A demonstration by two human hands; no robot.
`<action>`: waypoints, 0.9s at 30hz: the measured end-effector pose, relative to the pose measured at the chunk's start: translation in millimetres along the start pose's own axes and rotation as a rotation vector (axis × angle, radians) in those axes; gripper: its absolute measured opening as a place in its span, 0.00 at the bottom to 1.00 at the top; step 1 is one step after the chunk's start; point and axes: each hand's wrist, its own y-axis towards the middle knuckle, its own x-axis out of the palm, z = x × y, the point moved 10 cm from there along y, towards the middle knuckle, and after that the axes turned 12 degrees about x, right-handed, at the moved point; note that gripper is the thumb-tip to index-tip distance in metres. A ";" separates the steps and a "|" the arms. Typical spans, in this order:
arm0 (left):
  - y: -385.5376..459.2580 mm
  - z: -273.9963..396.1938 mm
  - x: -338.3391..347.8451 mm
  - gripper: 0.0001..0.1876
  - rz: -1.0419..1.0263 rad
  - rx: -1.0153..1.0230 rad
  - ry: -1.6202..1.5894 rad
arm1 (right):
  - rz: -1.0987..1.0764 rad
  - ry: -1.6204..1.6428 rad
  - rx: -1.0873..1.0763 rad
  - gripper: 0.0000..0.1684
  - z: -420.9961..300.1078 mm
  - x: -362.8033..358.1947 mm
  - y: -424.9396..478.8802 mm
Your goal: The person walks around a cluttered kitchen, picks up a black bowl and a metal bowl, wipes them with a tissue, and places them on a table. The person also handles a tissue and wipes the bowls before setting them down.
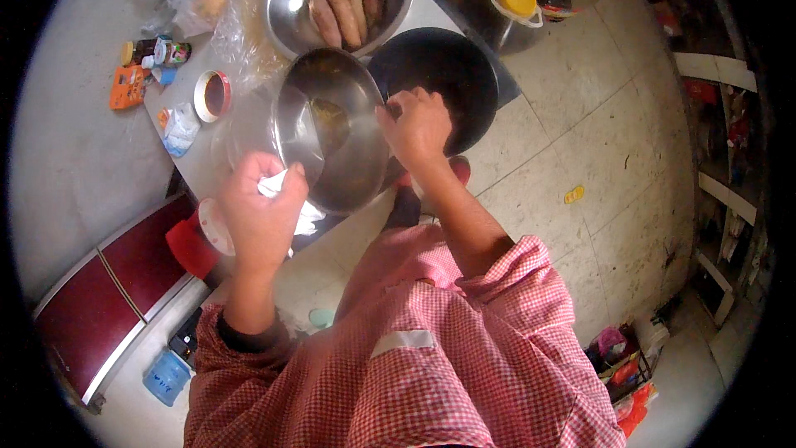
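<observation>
My left hand (264, 205) is closed on a crumpled white tissue or cloth (272, 184), at the near left side of a steel bowl (360, 168). In that bowl lies a little yellowish-brown matter, and clear plastic shows at its left side. My right hand (418, 127) has its fingers bent between the steel bowl's right rim and a black wok-like pan (463, 68); something dark shows by the thumb, and whether the fingers grip it or a rim cannot be told. Behind stands a larger steel basin (283, 25) holding several sweet potatoes (345, 6).
A small bowl of dark sauce (212, 96), plastic bags (242, 31), jars (171, 53) and an orange packet (127, 87) lie at the left. Containers with yellow lids (518, 0) stand at the back right. A red-fronted cabinet (93, 317) is at lower left, shelves (715, 68) far right.
</observation>
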 end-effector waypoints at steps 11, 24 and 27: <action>-0.7 2.6 1.2 0.10 0.000 0.009 -0.023 | -0.073 0.395 0.256 0.08 38.7 -29.2 10.2; -4.3 -1.9 3.2 0.10 -0.037 -0.008 0.077 | 0.219 0.207 0.516 0.25 344.8 -187.4 85.6; -9.0 -23.2 2.3 0.10 0.005 -0.082 0.053 | 0.233 0.493 0.651 0.22 323.8 -179.2 44.0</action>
